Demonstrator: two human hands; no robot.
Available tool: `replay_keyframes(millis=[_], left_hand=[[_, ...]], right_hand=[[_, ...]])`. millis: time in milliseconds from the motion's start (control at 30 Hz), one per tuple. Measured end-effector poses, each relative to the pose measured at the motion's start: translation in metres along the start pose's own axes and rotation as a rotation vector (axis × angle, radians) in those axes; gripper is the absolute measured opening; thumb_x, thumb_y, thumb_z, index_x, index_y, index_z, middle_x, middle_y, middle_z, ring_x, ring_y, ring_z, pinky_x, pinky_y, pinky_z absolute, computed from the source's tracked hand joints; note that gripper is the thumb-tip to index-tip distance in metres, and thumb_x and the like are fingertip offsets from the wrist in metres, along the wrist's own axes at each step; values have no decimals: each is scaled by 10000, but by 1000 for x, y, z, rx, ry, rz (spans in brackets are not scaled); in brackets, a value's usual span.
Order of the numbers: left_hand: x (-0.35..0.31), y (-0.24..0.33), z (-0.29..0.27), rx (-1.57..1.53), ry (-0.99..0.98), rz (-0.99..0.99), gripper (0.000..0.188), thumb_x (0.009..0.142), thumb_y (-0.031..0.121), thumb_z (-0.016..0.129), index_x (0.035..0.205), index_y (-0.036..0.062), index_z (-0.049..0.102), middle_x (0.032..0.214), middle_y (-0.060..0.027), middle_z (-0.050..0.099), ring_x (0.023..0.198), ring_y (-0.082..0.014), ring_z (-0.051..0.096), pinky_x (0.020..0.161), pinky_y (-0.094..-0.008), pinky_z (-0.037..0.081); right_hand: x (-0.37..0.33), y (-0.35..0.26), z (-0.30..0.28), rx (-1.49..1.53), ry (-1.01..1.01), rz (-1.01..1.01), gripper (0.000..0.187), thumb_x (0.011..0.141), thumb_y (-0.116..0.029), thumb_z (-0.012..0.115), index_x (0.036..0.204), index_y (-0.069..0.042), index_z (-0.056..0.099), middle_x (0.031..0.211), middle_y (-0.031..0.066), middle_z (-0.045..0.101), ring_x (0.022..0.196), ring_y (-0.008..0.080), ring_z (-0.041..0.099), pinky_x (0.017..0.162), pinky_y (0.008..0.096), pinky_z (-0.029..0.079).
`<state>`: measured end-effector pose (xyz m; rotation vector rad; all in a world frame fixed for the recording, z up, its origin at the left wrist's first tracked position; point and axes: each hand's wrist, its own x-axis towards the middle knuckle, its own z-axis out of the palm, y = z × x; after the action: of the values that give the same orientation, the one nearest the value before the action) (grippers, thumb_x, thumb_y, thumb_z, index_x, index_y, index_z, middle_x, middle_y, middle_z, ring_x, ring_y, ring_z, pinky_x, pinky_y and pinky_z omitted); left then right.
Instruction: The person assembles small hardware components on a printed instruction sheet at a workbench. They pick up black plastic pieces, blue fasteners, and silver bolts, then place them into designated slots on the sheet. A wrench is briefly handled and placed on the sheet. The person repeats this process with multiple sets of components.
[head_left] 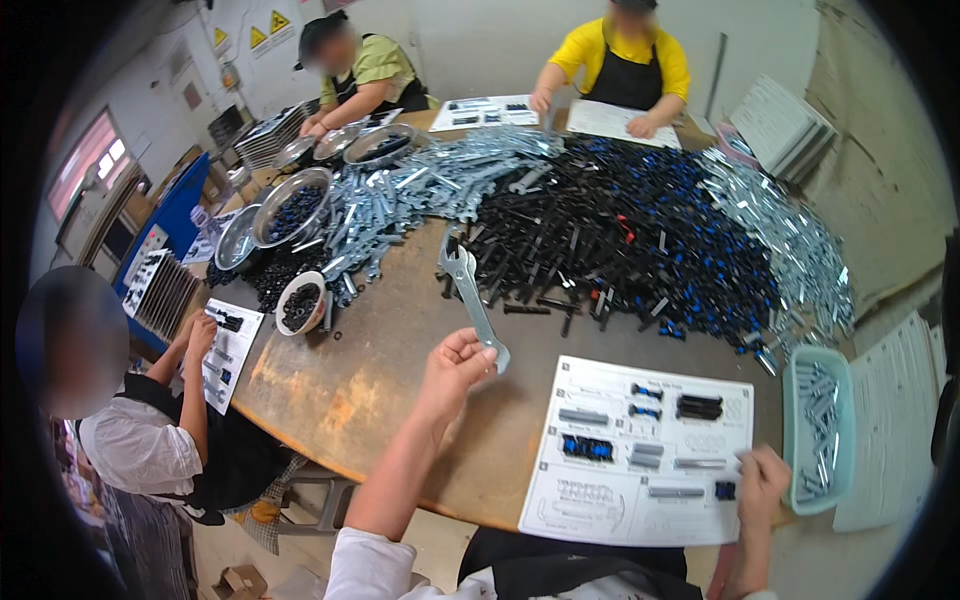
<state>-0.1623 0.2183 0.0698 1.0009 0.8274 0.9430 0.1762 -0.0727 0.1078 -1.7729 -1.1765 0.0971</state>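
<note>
Over the table, my left hand (455, 368) is closed around the lower end of a flat silver wrench (472, 300). The wrench slants upward, its upper jaw near the edge of the black parts pile. In front of me lies a white printed sheet (545, 490) with black and blue parts and silver tubes in several of its marked areas. My right hand (766, 482) is at the sheet's right edge with fingers curled in; what they grip, if anything, is hidden.
Beyond the wrench lie heaps of black bolts (540, 230), blue-tipped bolts (690, 250), silver wrenches (440, 165) and silver tubes (790, 240). A pale green bin (847, 440) of tubes stands right. A bowl (318, 283) of black nuts sits left. Three people work around the table.
</note>
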Motion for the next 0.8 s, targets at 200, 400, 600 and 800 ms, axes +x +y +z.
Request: replay_keyframes(millis=[200,400,600,800], left_hand=[[-71,-29,89,-123,-197,-41,263,895,19,689,1147,54,620,1042,-47,709,967,-138,676,864,-296,556],[-107,-57,128,-74,-341,-135,195,970,52,598,1160,6,592,1087,-56,663,1007,-108,618,880,-271,503],[-108,-44,124,-383,-312,-86,590,933,-6,577,1476,29,350,1417,-140,497,1289,-215,514,1066,-351,449],[-119,-55,123,-561,-263,-90,504,953,1,548,1431,50,395,1442,-154,482,1282,-240,531,1084,-383,475]], right_hand=[[39,-84,95,261,-303,-230,334,804,-77,726,1122,11,678,1011,177,686,934,317,668,834,366,523],[14,-81,124,91,-281,-334,252,842,-111,646,1063,9,653,1069,175,696,971,347,674,856,421,529],[5,-61,119,-249,5,-721,352,751,-63,635,1100,-43,676,1009,86,692,746,223,639,657,348,504],[2,-64,107,-235,-70,-752,398,779,-71,642,1175,-41,665,1038,73,640,773,226,596,674,354,466]])
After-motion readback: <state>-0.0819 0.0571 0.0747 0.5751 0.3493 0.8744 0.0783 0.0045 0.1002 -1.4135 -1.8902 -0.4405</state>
